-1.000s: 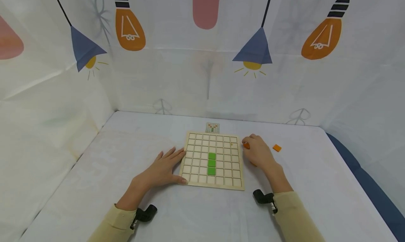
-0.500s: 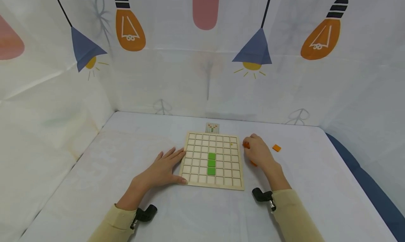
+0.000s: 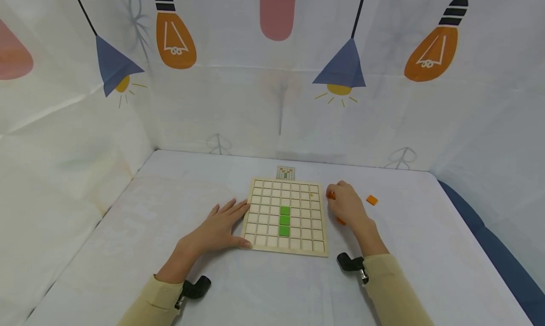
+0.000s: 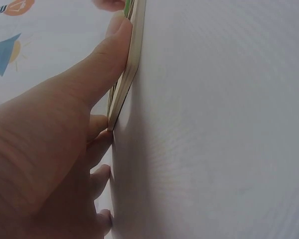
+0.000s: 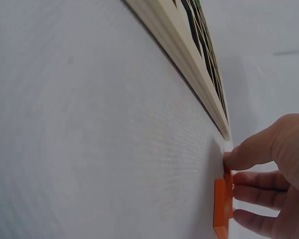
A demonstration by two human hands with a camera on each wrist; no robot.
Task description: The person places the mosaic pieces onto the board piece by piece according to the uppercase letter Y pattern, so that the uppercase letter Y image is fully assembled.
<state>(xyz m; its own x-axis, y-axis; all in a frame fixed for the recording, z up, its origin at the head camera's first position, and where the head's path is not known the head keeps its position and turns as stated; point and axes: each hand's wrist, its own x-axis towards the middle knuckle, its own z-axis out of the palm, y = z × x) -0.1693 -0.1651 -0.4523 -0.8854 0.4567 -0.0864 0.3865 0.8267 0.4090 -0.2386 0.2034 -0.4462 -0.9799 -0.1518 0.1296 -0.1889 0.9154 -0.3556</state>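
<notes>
Board — matt wood; tiles — perhaps plastic.

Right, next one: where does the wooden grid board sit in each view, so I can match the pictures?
Head: the board lies below centre, between the left hand and right hand.
Left wrist: the board, nearly edge-on, top, just left of centre.
Right wrist: the board slants from the top edge down rightward.
Shared landmark: green tiles; each wrist view shows just a sliver of green, up top.
</notes>
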